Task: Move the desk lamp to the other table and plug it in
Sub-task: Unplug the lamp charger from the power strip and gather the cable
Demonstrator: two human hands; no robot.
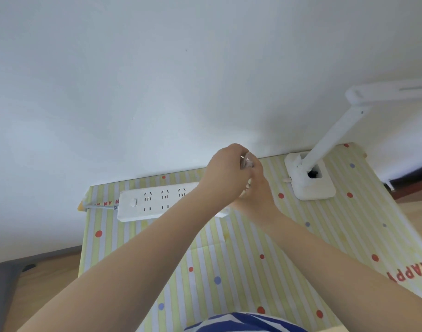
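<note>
- Far left: a grey supply lead entered the white power strip, which lay on the striped tablecloth close to the wall. Its long axis ran left to right; the switch sat at its left end and several sockets there were free.
- Centre: our left hand was raised above the right end of the strip, fingers curled shut around a small coil of pale cord, which we judged to be the lamp's lead.
- Just right of it and lower: our right hand met the left at the cord, fingers bent. We could not tell what it pinched, and no plug was visible.
- Right: the desk lamp stood upright on its base on this table, near the wall, well apart from the strip, arm leaning up and right.
- Judgement: the move looked done; plugging in remained. The free sockets lay down and left of both hands, the left hand nearer.
</note>
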